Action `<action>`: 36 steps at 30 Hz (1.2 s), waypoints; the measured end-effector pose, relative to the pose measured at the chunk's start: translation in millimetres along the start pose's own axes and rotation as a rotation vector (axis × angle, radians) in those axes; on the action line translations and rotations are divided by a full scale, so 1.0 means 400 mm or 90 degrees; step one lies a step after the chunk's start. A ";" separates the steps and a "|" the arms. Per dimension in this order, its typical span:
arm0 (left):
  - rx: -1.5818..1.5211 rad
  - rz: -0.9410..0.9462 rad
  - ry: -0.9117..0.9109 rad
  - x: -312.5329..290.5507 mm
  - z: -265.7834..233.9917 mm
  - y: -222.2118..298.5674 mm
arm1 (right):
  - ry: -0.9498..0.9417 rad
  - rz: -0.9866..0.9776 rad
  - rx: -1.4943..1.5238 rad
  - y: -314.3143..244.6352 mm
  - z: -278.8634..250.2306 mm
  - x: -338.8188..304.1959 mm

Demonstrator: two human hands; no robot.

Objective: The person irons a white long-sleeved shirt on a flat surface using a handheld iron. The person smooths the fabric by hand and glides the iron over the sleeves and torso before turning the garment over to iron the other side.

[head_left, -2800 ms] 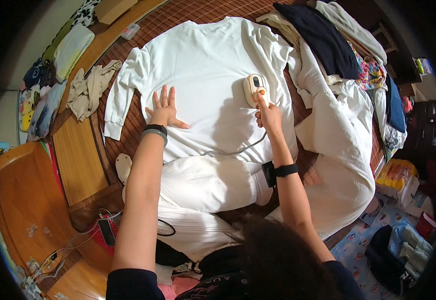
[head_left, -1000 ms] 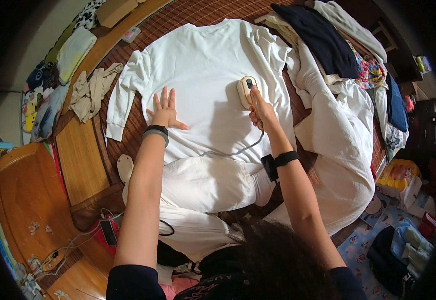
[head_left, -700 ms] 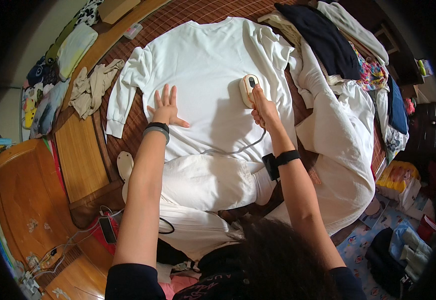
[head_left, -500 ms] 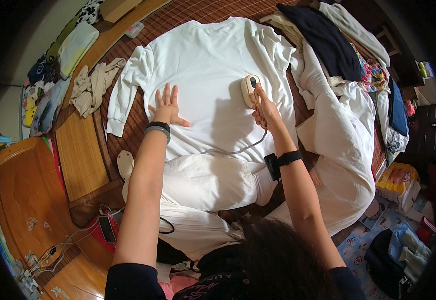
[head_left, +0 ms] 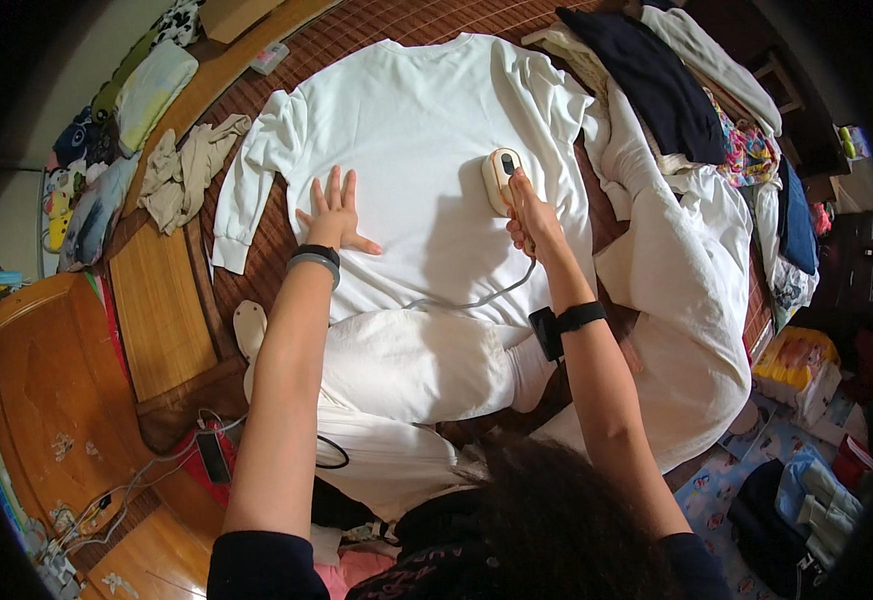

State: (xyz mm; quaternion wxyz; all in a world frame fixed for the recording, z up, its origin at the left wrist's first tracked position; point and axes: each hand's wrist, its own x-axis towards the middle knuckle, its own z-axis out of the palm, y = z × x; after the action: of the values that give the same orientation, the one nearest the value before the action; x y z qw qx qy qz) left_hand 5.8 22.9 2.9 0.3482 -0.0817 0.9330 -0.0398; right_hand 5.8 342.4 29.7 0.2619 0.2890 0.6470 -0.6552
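A white long-sleeved sweatshirt [head_left: 406, 120] lies spread out in front of me, its neckline at the far side. My left hand [head_left: 336, 213] rests flat on its left part, fingers spread. In my right hand [head_left: 536, 220] is the handle of a small white-and-gold handheld garment iron [head_left: 501, 182]. The iron is over the right half of the sweatshirt; whether its plate touches the cloth is hidden. A grey cord [head_left: 466, 302] runs from the handle leftward across the hem. My leg in white trousers [head_left: 416, 365] is folded along the hem.
White cloth [head_left: 686, 300] and a dark garment [head_left: 646, 85] are heaped on the right. A crumpled beige garment [head_left: 191, 172] lies left of the sleeve. At the lower left are a phone [head_left: 213, 458], cables and a wooden panel [head_left: 56, 370]. A yellow bag [head_left: 798, 362] stands lower right.
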 end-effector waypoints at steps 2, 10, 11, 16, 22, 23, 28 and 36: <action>-0.003 0.003 -0.038 -0.008 -0.013 0.027 | -0.052 0.024 -0.017 -0.003 -0.019 0.013; -0.033 0.269 0.553 0.158 -0.082 0.173 | -0.064 0.030 -0.014 -0.045 0.018 0.060; -0.032 0.235 0.558 0.172 -0.080 0.189 | -0.063 0.025 -0.019 -0.050 0.023 0.067; -0.096 0.137 0.543 0.200 -0.076 0.195 | -0.045 0.035 0.002 -0.095 0.027 0.122; -0.096 0.118 0.604 0.258 -0.087 0.132 | -0.062 0.033 0.021 -0.168 0.081 0.174; -0.097 0.111 0.642 0.275 -0.088 0.108 | -0.059 0.028 0.023 -0.177 0.095 0.183; -0.187 0.072 0.619 0.321 -0.121 0.043 | -0.071 0.012 0.037 -0.225 0.119 0.241; -0.092 0.035 0.648 0.340 -0.096 0.006 | -0.077 -0.033 -0.007 -0.331 0.151 0.341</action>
State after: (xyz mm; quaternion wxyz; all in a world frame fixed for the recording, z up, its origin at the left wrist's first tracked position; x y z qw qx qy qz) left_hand -121.0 1.3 -56.0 -0.1556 -0.0512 0.9865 -0.0008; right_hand -186.6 289.5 23.6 0.2850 0.2309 0.6408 -0.6744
